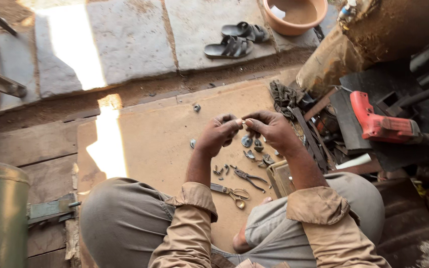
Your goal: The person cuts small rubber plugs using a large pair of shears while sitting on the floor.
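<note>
Near the middle of the frame the left hand point(218, 133) and the right hand point(270, 127) meet fingertip to fingertip, both pinched shut on one small part point(243, 122) held between them above the board point(145, 144). The part is pale and tiny, little more than a glint between thumbs and forefingers; its shape is too small to tell. Judging by how things lie, the work is somewhere in the middle: a scatter of small dark metal pieces point(256, 149) lies just below the hands, not gathered or joined, and nothing that looks finished shows on the board. Lower, the pliers point(248, 177) and the scissors point(232, 192) rest untouched between the knees, the scissors nearest the bottom. One loose piece point(196, 107) sits apart, above the hands, and another point(193, 143) lies left of the left wrist. To the right of the frame a red drill point(379, 122) lies on dark clutter. At the top, a pair of black sandals point(238, 39) rests on stone slabs beside an orange basin point(294, 22).
</note>
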